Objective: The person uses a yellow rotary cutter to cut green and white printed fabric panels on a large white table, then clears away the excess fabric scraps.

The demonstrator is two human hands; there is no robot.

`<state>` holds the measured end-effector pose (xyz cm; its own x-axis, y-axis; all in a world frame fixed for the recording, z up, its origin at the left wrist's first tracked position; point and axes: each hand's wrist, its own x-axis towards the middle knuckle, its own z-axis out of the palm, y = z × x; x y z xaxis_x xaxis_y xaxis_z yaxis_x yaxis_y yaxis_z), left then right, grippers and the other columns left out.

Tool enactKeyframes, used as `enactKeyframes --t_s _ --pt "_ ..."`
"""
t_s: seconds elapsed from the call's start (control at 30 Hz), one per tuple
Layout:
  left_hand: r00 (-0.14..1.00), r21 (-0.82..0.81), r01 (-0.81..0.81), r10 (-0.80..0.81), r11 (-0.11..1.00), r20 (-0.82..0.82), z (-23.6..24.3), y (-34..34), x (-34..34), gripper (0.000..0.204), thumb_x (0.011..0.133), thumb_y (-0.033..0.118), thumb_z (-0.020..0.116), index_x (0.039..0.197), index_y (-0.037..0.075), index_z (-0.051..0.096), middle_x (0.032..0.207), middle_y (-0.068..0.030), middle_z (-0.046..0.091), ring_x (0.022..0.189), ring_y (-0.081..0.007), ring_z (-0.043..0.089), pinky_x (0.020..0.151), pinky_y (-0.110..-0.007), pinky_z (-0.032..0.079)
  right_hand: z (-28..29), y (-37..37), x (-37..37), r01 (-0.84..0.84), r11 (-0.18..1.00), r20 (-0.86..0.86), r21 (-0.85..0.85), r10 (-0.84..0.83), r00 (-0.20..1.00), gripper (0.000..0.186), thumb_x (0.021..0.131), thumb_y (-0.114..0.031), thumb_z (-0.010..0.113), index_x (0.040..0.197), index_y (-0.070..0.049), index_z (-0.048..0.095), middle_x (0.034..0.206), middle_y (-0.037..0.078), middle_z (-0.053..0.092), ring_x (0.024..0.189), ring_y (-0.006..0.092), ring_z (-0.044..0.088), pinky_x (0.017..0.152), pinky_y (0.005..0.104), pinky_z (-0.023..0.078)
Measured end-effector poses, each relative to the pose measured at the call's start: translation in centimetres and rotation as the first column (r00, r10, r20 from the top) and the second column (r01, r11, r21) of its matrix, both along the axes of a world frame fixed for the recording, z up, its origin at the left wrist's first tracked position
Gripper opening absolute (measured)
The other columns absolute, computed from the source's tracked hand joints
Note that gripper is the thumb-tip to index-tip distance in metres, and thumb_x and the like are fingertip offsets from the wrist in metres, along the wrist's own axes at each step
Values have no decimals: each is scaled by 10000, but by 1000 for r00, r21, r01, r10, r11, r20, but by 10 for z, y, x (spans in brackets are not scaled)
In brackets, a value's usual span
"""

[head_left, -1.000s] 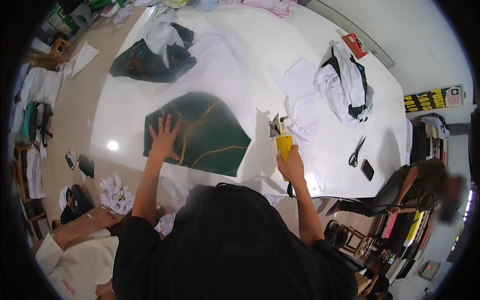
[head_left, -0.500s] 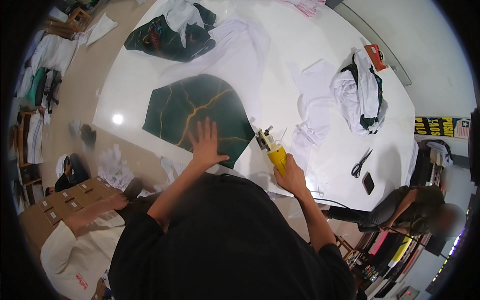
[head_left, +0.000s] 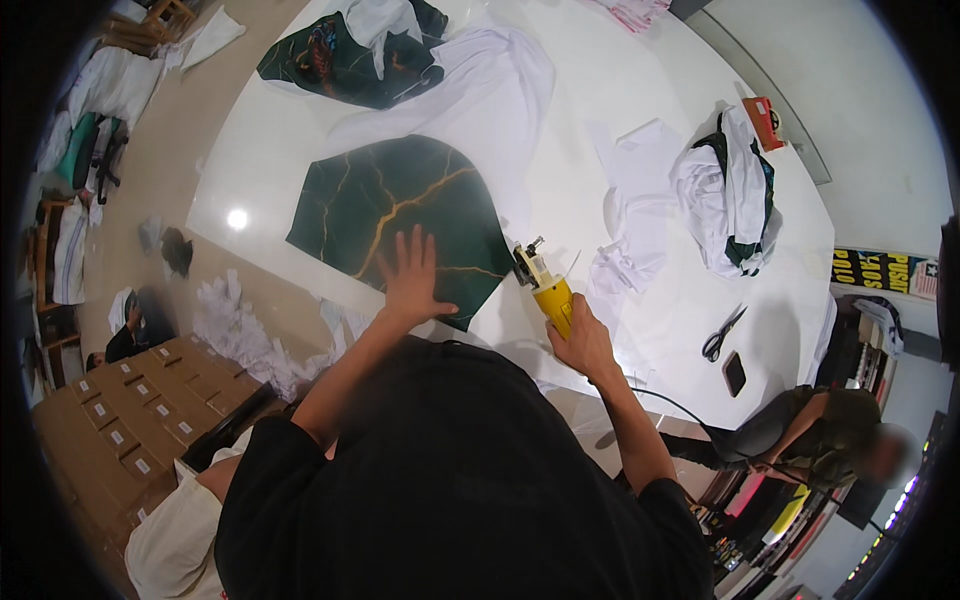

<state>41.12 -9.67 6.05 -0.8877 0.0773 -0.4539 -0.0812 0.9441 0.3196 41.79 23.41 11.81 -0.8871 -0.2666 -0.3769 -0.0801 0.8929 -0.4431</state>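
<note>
My left hand (head_left: pixel 408 290) lies with fingers spread on a green fabric piece with gold veining (head_left: pixel 380 190), on its lower right part. My right hand (head_left: pixel 585 340) grips a yellow electric fabric cutter (head_left: pixel 555 305), whose metal head is at the green piece's right edge; a black cord trails from it. Just right of the cutter lie white cut pieces (head_left: pixel 625 240). Behind the green piece sit sheer white fabric (head_left: pixel 500 80) and a bundle of patterned green and white fabric (head_left: pixel 350 70).
The white table (head_left: pixel 240 150) also holds a white-green bundle (head_left: pixel 730 200), orange tape dispenser (head_left: pixel 762 120), scissors (head_left: pixel 715 340) and phone (head_left: pixel 733 373). Co-workers sit at lower right (head_left: pixel 815 430) and left (head_left: pixel 125 335); another person's white shirt (head_left: pixel 165 530) shows lower left beside cardboard boxes (head_left: pixel 120 430).
My left hand has slid rightward and down across the green piece, toward the cutter. My right hand has brought the cutter down and left to the piece's edge. The camera view has shifted.
</note>
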Motion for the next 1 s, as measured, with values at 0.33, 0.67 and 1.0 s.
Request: enactKeyframes --t_s 0.33,0.67,1.0 --pt "1000 11 -3 3 1000 -16 -4 -2 0 1428 623 585 918 1655 -18 137 1740 -246 -12 1590 -511 -33 1153 -816 90 0 -14 -6 1 1000 -32 -9 -1 999 495 923 -269 697 1205 25 417 1049 316 658 852 504 689 706 555 571" --pt "999 4 4 -4 1000 -35 -7 -2 2 1437 622 615 908 1652 -24 137 1736 -257 -10 1584 -525 -25 1145 -824 111 -3 -38 -24 28 999 -62 -30 -30 998 497 927 -267 685 1221 28 414 1043 314 656 851 506 688 719 558 570" --pt "999 -4 7 -8 1000 -40 -3 -2 2 1418 628 613 909 1644 -32 160 1732 -258 10 1583 -523 -5 1145 -823 122 -1 -61 -54 34 999 -48 -15 -35 998 470 927 -271 683 1181 24 419 1044 316 658 863 512 689 732 561 570"
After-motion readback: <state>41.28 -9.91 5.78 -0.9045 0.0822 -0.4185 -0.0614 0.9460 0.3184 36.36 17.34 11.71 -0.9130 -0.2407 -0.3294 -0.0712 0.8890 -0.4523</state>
